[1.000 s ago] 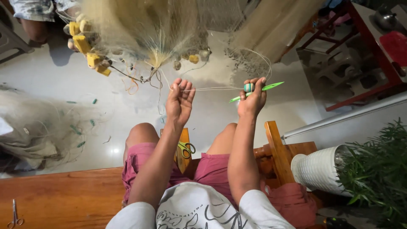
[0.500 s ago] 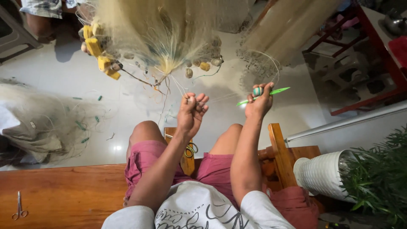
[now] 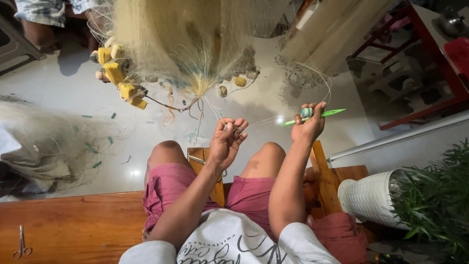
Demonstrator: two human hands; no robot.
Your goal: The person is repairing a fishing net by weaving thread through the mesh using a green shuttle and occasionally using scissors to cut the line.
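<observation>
The pale fishing net [image 3: 190, 44] hangs at twelve o'clock, yellow floats [image 3: 117, 73] at ten. My left hand [image 3: 227, 142] pinches its thin line [image 3: 259, 122] at centre. My right hand [image 3: 308, 124], at two o'clock, grips the green netting needle [image 3: 322, 114].

The net [image 3: 195, 44] is pale cream, its floats [image 3: 115, 71] yellow. The needle [image 3: 317, 115] is bright green. The shorts [image 3: 171, 188] are dusty pink, the shirt [image 3: 229, 242] white with dark script. The bench [image 3: 73, 227] is reddish-brown wood, the pot [image 3: 369, 198] white and ribbed, the plant [image 3: 435, 200] green.
</observation>
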